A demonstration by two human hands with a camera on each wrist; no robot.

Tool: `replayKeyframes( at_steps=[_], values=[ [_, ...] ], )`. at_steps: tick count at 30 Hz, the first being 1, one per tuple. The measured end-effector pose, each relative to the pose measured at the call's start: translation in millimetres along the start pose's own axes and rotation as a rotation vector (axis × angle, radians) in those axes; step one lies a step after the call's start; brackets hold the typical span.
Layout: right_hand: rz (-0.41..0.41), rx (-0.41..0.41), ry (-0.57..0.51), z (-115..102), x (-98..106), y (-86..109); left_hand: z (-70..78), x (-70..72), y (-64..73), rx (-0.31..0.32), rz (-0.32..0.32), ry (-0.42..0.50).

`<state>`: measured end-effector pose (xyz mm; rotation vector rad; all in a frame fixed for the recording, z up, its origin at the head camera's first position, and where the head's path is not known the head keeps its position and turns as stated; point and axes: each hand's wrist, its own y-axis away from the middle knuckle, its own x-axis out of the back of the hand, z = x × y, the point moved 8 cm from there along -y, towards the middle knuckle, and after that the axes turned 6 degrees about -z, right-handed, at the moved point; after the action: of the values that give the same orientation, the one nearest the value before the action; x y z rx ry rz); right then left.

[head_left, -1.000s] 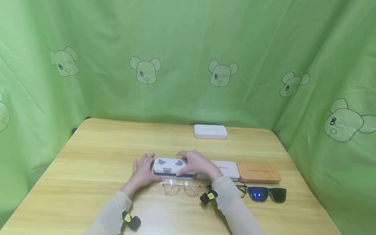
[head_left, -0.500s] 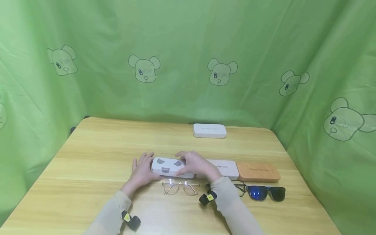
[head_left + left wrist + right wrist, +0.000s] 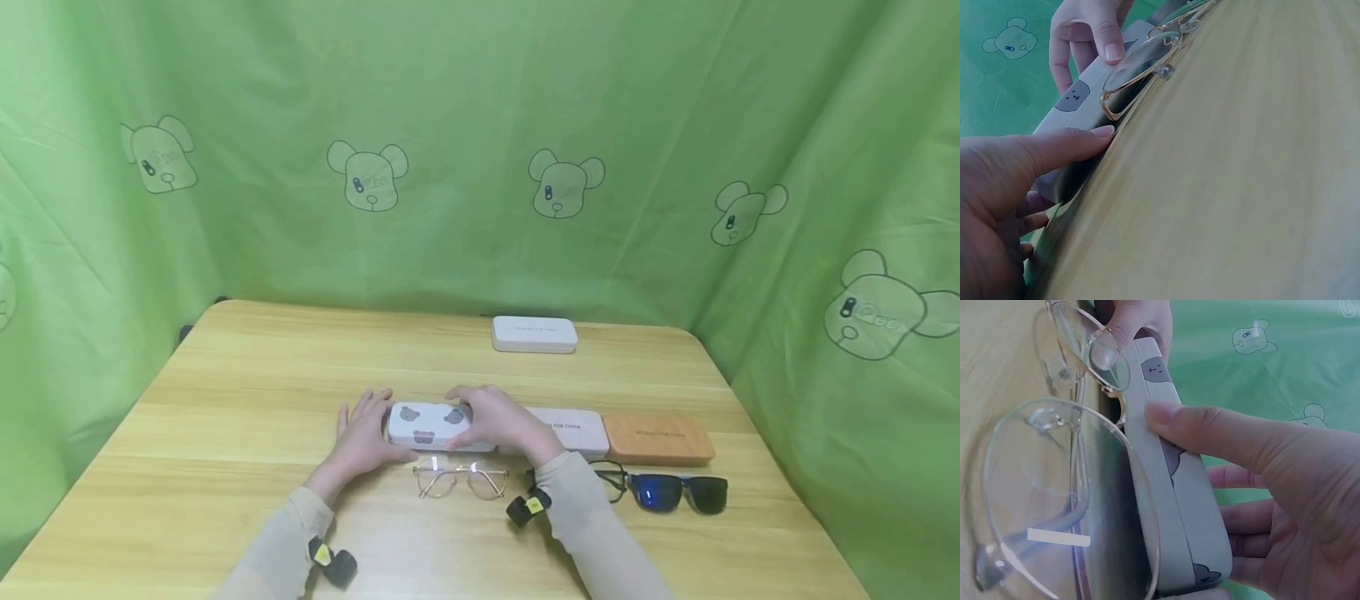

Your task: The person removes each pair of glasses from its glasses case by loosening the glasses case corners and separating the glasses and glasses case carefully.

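A white eyeglass case (image 3: 431,415) printed with grey bear faces lies lengthwise at mid-table, its lid down. My left hand (image 3: 363,442) holds its left end, thumb along the front and the other fingers round behind. Gripping the right part is my right hand (image 3: 498,421), thumb on the front of the lid near the seam in the right wrist view, fingers at the back. Gold-framed eyeglasses (image 3: 483,483) lie just in front of the case with the temples folded. In the right wrist view these eyeglasses (image 3: 1025,487) overlap the dark front of the case.
A pale case (image 3: 577,429) and an orange-tan case (image 3: 660,439) continue the row rightward. Black-framed glasses (image 3: 617,481), partly behind my right sleeve, and blue-lensed sunglasses (image 3: 662,493) lie before them. Another white case (image 3: 535,333) stands near the back edge, before a green curtain (image 3: 465,242).
A dark gap showed along the front under the lid of the bear-print case one second ago; the lid has since come down shut. Both hands have stayed in place.
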<state>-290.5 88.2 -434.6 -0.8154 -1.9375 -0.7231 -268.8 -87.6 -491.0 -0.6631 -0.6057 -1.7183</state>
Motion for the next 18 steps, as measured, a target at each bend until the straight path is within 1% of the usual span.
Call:
replayKeyframes(
  at_steps=[6, 11, 18],
  values=[
    [-0.001, -0.018, 0.022, 0.1, -2.3, -0.1, -1.1, 0.6, 0.7, -0.002, -0.006, 0.000],
    [0.004, -0.009, 0.043, -3.3, -3.4, 1.1, -0.4, 0.4, 0.8, 0.001, -0.020, 0.014],
    [-0.017, -0.021, 0.119, -7.2, -6.6, 2.3, 0.8, 0.2, 1.7, 0.000, -0.021, 0.001]
  ],
)
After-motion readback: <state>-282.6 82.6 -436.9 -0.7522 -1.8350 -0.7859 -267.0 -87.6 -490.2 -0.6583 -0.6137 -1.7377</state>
